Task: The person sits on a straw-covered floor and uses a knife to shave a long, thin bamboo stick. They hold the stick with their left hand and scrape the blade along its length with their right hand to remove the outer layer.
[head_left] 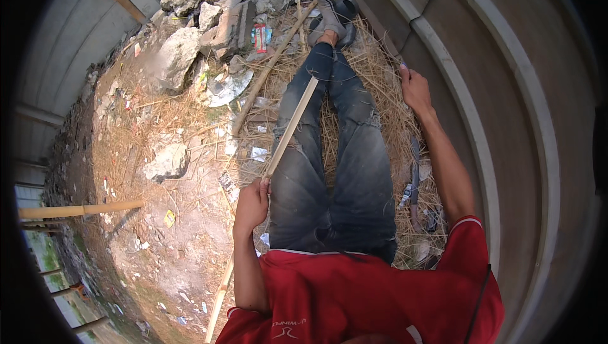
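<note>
The left hand [252, 203] is clenched around a long bamboo strip [291, 127], which slants from the near left, past the hand, and rests across the left leg [303, 154]; its far end lies over the knee. The right hand [415, 88] is released, palm and fingers flat on the concrete wall [506, 122] at the right, holding nothing. Straw [380, 84] lies under the legs, with rubble [177, 59] and litter to the far left, and a knife-like tool [413, 182] just right of the right thigh.

As I judge it, the strip, gripped at one point only, could pivot or slide off the leg. Its split edges might cut or splinter the palm if it slips. The tool by the thigh could nick the leg if it shifts.
</note>
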A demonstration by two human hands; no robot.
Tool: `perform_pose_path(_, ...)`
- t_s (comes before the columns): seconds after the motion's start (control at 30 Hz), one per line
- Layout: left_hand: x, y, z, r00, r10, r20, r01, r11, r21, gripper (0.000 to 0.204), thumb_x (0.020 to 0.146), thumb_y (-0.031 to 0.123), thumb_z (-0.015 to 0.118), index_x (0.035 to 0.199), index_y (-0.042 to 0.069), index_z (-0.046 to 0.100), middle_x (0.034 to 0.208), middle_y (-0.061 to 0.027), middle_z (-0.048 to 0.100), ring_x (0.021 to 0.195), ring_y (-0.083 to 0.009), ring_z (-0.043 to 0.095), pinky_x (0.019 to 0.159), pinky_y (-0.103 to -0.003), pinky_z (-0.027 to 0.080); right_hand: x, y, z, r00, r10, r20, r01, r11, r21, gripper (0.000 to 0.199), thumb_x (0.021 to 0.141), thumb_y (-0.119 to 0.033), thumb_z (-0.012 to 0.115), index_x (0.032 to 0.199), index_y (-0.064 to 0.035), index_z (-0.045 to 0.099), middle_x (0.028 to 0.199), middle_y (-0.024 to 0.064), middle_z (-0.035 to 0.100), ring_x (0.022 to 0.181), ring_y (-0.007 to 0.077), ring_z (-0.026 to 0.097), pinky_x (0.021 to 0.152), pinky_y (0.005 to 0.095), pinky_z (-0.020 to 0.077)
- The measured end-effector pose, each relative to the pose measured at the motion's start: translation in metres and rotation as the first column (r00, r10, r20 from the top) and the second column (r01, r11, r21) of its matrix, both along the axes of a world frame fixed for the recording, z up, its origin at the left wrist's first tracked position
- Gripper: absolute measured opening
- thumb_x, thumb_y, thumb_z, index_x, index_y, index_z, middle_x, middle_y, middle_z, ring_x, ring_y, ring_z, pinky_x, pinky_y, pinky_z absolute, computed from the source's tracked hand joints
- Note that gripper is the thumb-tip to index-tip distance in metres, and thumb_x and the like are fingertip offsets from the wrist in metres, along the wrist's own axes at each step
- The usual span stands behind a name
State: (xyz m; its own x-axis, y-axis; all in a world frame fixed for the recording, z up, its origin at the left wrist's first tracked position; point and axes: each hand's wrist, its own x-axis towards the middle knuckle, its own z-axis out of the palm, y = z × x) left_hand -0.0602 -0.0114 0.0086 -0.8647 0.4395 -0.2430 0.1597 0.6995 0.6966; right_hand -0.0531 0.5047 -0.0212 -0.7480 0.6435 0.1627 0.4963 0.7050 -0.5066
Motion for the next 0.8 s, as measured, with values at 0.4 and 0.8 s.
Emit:
perform_pose_path(0.4,-0.031,0.079,0.021,0.992,-0.12,-0.038,0.123,0.987,0.102,0.039,0.11,0.029,0.046,0.09,-0.002,0.062,0.074,-0.0255,0.064,0.075,-0.0469,0.064,0.07,-0.05,0.049,0.028,-0.231,0.059,0.776,0.629,0.048,-0.618,0.773,-0.144,0.046,0.105,-0.046,0.052,0.095,-0.0017,0.062,0.072,0.0258,0.067,0.072,0.0496,0.067,0.066,0.0593,0.051)
perform_pose_path(0.8,-0.001,0.014,0.023,0.995,-0.041,-0.094,0.037,0.998,-0.05,0.03,0.108,0.027,0.051,0.099,0.001,0.064,0.078,-0.025,0.069,0.076,-0.048,0.067,0.069,-0.054,0.052,0.0,-0.003,-0.006,1.0,-0.016,0.014,0.017,0.998,-0.057,0.066,0.108,-0.05,0.039,0.098,0.0071,0.07,0.094,0.0339,0.068,0.095,0.0517,0.065,0.085,0.0563,0.0492)
